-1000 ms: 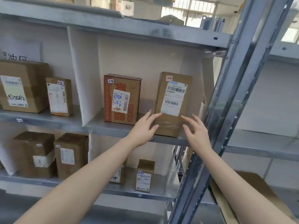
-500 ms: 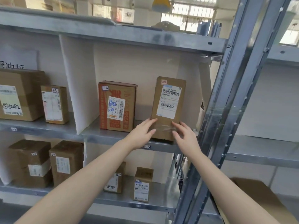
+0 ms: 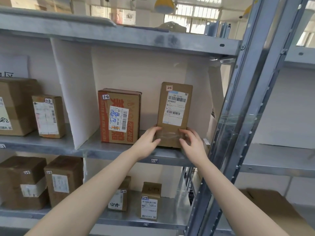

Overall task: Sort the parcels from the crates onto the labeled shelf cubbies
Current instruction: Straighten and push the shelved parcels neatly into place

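Observation:
A tall brown parcel (image 3: 175, 103) with a white barcode label and a "1-4" tag stands upright in the right-hand cubby of the middle shelf (image 3: 117, 155), above the "1-4" shelf tag (image 3: 154, 160). My left hand (image 3: 146, 142) touches the parcel's lower left edge with nearly straight fingers. My right hand (image 3: 192, 143) presses its fingertips against the taped lower right part. An orange-printed parcel (image 3: 119, 116), also tagged "1-4", stands just to the left in the same cubby.
A white divider (image 3: 75, 92) separates this cubby from the left one, which holds two brown parcels (image 3: 48, 116). The lower shelf holds several more parcels (image 3: 150, 201). A slanted metal upright (image 3: 238, 116) stands close to my right arm. A flat cardboard sheet (image 3: 272, 212) lies at lower right.
Both hands have closed in on the parcel's lower part, the right one from a little apart. The parcel now stands further back in the cubby. The view has tilted upward.

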Motion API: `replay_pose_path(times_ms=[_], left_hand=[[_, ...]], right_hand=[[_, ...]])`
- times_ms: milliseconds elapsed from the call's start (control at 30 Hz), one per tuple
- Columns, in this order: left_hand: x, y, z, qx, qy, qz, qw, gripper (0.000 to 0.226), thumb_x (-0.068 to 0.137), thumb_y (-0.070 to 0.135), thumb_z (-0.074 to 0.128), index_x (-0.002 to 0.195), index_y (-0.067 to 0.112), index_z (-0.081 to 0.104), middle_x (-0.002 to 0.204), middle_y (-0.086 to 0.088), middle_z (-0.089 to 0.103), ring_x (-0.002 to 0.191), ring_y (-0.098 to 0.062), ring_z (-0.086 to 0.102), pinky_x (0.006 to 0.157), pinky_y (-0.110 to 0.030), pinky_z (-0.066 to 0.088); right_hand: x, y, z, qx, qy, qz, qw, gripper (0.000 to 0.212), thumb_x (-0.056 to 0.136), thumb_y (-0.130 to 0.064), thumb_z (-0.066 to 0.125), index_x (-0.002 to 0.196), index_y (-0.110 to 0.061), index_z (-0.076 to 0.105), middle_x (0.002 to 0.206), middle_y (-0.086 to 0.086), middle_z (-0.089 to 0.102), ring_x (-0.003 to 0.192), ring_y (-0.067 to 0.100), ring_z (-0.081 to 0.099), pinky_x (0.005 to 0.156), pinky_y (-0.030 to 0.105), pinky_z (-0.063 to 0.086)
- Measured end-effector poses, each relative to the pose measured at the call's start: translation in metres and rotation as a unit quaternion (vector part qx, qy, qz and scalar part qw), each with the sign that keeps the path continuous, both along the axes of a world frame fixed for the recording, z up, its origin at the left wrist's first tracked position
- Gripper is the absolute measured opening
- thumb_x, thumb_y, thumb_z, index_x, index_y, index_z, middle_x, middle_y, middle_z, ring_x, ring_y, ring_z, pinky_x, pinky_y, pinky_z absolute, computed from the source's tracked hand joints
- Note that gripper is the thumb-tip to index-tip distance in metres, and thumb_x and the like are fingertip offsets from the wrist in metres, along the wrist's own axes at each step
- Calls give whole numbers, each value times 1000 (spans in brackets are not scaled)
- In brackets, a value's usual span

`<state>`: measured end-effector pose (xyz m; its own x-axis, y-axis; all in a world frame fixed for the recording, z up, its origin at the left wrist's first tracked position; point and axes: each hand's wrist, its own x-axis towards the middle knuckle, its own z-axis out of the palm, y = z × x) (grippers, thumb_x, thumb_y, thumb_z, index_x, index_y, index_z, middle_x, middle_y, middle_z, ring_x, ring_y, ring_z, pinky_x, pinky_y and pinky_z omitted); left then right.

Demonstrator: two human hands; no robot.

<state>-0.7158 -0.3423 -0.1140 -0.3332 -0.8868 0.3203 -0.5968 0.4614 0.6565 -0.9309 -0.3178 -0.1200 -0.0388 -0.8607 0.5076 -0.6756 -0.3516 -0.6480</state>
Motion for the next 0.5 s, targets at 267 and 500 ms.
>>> replay_pose_path(times_ms=[267, 500], left_hand=[[-2, 14, -2, -12, -13, -4, 1000, 48, 102, 25, 48, 148, 24, 34, 156, 1, 32, 142, -18, 34, 118, -37, 28], [-4, 24, 2, -3, -46, -6, 999, 48, 105, 32, 42, 151, 25, 31, 165, -2, 12, 151, -16, 14, 116, -26, 12]], right_hand=[[0, 7, -4, -8, -5, 2, 1000, 30, 94, -20, 57, 123, -26, 61, 139, 0, 47, 125, 17, 50, 108, 29, 38], [0, 14, -5, -6, -8, 15, 1000, 33, 95, -23, 56, 128, -30, 57, 143, 1, 46, 125, 18, 50, 106, 27, 38]])
